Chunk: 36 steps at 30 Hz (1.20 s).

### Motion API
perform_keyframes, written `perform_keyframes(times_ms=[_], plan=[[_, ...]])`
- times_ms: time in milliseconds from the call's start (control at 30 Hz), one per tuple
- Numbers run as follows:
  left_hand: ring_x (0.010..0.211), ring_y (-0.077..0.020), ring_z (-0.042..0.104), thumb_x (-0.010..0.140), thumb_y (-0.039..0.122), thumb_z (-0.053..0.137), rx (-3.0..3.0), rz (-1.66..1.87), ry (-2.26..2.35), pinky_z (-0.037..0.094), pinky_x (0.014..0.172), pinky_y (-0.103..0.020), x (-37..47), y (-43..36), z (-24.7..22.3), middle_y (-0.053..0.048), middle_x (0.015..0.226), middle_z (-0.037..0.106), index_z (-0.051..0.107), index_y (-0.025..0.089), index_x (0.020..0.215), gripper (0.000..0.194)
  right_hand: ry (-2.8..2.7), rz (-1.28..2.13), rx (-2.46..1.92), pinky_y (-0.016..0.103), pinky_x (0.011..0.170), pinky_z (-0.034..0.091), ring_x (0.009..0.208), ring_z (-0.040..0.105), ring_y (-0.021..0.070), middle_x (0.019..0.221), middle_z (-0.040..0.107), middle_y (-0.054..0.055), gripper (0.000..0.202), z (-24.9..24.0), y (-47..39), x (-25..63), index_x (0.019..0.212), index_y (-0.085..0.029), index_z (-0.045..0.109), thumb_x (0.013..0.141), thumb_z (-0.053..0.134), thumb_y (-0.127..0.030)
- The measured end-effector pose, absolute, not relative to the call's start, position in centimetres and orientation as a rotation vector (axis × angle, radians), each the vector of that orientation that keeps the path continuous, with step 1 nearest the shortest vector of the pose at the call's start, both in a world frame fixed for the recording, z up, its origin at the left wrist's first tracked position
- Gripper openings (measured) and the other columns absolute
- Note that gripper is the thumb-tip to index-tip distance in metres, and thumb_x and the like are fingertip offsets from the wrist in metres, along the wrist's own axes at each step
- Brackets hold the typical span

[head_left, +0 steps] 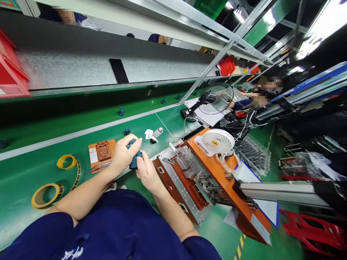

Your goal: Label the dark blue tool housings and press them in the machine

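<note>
Both my hands are closed around a small dark blue-teal ribbed part (pixel 133 163), whose exact kind I cannot make out. My left hand (pixel 123 153) grips its upper left side, and my right hand (pixel 148 171) pinches it from the right. The fingers cover much of it. Just beyond my left hand, a similar dark blue part (pixel 127 131) stands on the green bench (pixel 78 142). An orange-brown fixture block (pixel 103 155) with a white label lies left of my hands. To their right is a metal and orange machine fixture (pixel 184 180).
Yellow-edged rolls of label tape (pixel 46 196) lie at left. A white bottle (pixel 157 132) with tissue stands beyond my hands. A white fan (pixel 217 141) sits on the orange machine, with a black fan (pixel 208 101) behind. More blue parts (pixel 121 112) sit beyond the rail. People sit farther off.
</note>
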<state>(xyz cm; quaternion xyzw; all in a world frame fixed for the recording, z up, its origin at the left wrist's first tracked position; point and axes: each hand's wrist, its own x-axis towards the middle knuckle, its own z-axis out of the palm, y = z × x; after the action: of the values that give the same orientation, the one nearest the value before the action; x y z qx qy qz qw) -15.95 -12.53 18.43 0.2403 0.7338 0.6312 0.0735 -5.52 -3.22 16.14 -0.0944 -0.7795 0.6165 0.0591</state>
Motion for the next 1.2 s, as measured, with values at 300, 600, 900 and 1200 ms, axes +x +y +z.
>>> perform_keyframes(times_ms=[300, 600, 900, 1200], plan=[[0.067, -0.0135, 0.052, 0.091, 0.045, 0.06, 0.735, 1.934, 1.889, 0.043, 0.065, -0.026, -18.8, -12.6, 17.1, 0.002, 0.07, 0.057, 0.06, 0.019, 0.074, 0.031, -2.357, 1.772, -0.307, 0.034, 0.079, 0.053, 0.082, 0.061, 0.0178, 0.102, 0.065, 0.005, 0.048, 16.5, -4.0, -6.4, 0.136, -0.019, 0.047, 0.096, 0.055, -0.044], [0.062, -0.013, 0.055, 0.085, 0.053, 0.068, 0.513, 2.005, 1.455, 0.047, 0.058, -0.024, -20.0, -12.3, 14.4, 0.0, 0.072, 0.06, 0.065, 0.019, 0.08, 0.034, -1.904, 2.189, -0.491, 0.038, 0.082, 0.061, 0.092, 0.066, 0.0197, 0.119, 0.062, 0.007, 0.058, 15.5, -5.5, -6.9, 0.135, -0.025, 0.05, 0.085, 0.071, -0.046], [0.107, -0.0208, 0.066, 0.088, 0.055, 0.067, 0.46, 2.006, 1.209, 0.053, 0.088, -0.03, -20.2, -12.5, 11.9, -0.01, 0.115, 0.071, 0.066, 0.02, 0.115, 0.044, -1.88, 1.932, -0.635, 0.033, 0.09, 0.057, 0.108, 0.064, 0.0192, 0.128, 0.062, 0.008, 0.06, 13.6, -5.0, -6.7, 0.132, -0.024, 0.053, 0.078, 0.08, -0.034], [0.105, -0.0239, 0.071, 0.074, 0.03, 0.086, 0.304, 1.753, 0.887, 0.057, 0.094, -0.039, -17.3, -13.1, 10.7, -0.009, 0.114, 0.072, 0.046, 0.023, 0.138, 0.076, -2.196, 1.428, -0.745, 0.036, 0.077, 0.06, 0.082, 0.064, 0.0177, 0.127, 0.06, 0.01, 0.056, 12.7, -3.7, -4.6, 0.136, -0.028, 0.055, 0.084, 0.074, -0.035]])
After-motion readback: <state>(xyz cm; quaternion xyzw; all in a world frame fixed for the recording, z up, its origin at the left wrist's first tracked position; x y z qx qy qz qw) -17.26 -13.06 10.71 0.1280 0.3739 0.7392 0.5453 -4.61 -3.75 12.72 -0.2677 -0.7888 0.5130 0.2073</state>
